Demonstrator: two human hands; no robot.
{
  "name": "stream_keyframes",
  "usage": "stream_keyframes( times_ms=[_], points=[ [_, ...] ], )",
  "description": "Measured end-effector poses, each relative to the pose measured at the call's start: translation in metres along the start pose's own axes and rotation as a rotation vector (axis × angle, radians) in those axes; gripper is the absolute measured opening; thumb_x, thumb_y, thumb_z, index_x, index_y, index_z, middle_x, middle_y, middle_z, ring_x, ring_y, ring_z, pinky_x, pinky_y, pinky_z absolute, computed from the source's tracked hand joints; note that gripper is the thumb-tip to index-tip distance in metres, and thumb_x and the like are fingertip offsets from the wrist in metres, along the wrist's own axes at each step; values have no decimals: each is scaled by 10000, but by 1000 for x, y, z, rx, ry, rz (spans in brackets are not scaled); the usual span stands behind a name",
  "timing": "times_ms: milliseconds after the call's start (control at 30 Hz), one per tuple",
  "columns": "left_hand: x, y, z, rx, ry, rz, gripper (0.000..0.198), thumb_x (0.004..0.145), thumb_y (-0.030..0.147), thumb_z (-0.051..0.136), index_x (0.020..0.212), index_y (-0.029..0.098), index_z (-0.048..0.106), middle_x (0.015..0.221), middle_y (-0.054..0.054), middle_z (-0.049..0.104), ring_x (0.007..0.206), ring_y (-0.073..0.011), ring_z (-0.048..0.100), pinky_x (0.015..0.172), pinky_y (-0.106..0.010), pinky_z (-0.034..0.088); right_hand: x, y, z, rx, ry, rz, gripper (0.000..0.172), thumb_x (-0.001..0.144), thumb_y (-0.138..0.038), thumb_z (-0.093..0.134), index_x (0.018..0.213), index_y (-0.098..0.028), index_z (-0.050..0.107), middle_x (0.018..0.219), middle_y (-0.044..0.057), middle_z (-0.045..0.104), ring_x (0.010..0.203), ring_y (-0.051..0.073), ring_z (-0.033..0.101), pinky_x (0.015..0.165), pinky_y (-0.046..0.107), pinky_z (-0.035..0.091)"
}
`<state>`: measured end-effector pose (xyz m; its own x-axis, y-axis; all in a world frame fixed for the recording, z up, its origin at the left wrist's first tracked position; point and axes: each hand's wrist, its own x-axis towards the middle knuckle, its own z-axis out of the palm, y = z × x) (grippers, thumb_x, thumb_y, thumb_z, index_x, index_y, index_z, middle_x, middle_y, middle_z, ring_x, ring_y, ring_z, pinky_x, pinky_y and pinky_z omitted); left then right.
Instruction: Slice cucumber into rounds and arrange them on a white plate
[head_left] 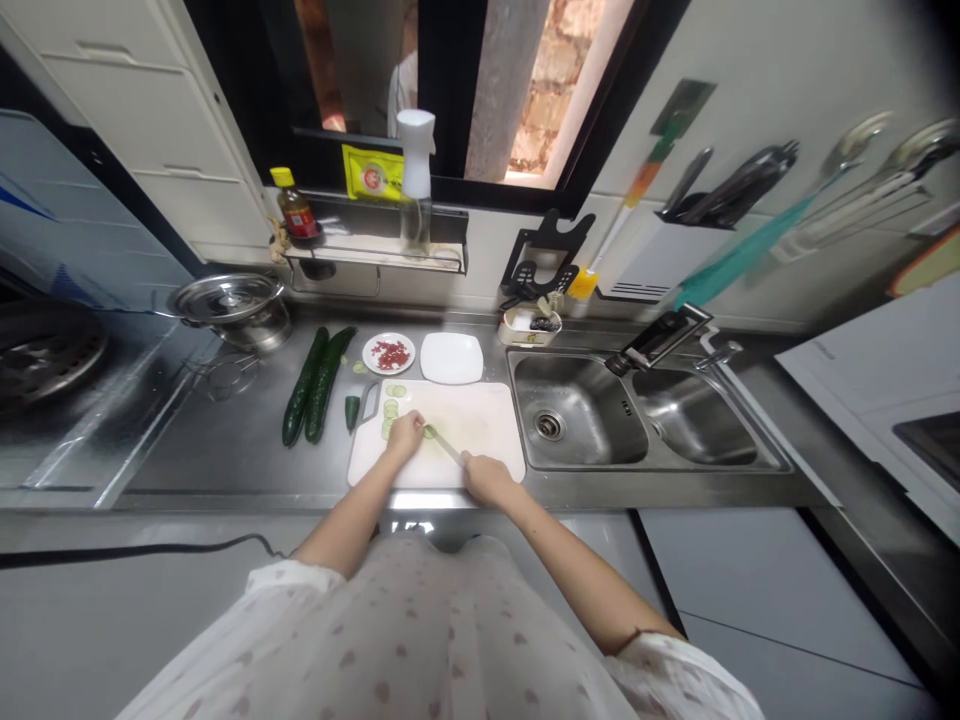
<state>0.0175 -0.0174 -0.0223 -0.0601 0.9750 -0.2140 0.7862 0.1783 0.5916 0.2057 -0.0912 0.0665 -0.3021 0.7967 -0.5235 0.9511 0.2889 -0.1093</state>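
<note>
My right hand point(489, 478) is wrapped round the handle of a knife point(448, 447), whose blade points up and to the left over the white cutting board point(491, 415). A small bit of green cucumber point(430, 432) shows at the blade's tip. Close to that tip, my left hand point(406, 434) has its fingers pinched together; what is between them is too small to make out. Thin cucumber slices point(391, 410) lie along the board's left side, partly hidden by my left hand. Off the board's left edge rests a short cucumber end point(351, 412).
Two whole cucumbers point(322, 385) lie left of the board. Behind it stand a plate of chopped red pieces point(390, 354) and a square white plate point(451, 358). A lidded steel pot point(236, 308) is at the back left. The double sink point(577, 412) borders the board's right.
</note>
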Motion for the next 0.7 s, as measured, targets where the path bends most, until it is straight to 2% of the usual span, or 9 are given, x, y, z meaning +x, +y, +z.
stream_keyframes(
  times_ms=[400, 700],
  points=[
    [2, -3, 1, 18, 2, 14, 180, 797, 134, 532, 922, 170, 657, 872, -61, 691, 829, -170, 617, 740, -233, 423, -13, 6, -1, 13, -69, 35, 296, 906, -186, 356, 1161, -170, 507, 1006, 155, 665, 916, 237, 650, 718, 316, 454],
    [3, -4, 2, 21, 0, 23, 189, 791, 117, 531, 925, 171, 652, 879, -59, 690, 842, -172, 615, 743, -234, 421, -8, 3, -4, 16, -50, 15, 278, 914, -209, 346, 1140, -163, 503, 1010, 160, 661, 910, 247, 648, 700, 316, 448]
  ],
)
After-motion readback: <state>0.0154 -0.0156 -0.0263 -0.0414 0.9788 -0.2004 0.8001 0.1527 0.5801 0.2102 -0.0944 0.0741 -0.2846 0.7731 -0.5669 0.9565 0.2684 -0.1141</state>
